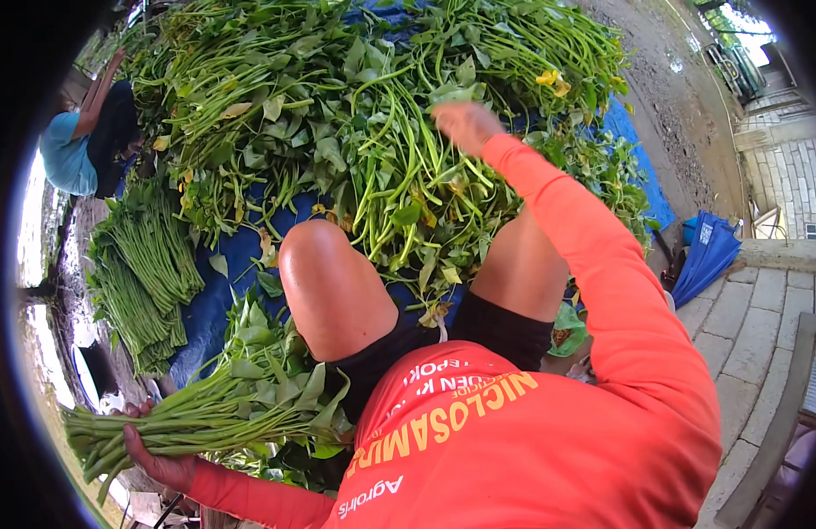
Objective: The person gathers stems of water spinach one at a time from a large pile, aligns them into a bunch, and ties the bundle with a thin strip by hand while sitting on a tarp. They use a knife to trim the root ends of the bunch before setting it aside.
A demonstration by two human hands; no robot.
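Note:
My left hand is wrapped round a thick bunch of water spinach at the lower left. The cut stem ends stick out to the left, and the leaves lie toward my lap. Far in front of me, my stretched right arm puts my right hand over a big loose pile of water spinach. That hand is blurred; a pale leaf shows just beyond its fingers. Whether the fingers grip anything cannot be made out.
Neatly stacked bundles of green stems lie left of my knees on a blue tarp. Another person sits at the far left. A folded blue umbrella rests at right, by stone paving. Yellowed leaves dot the pile.

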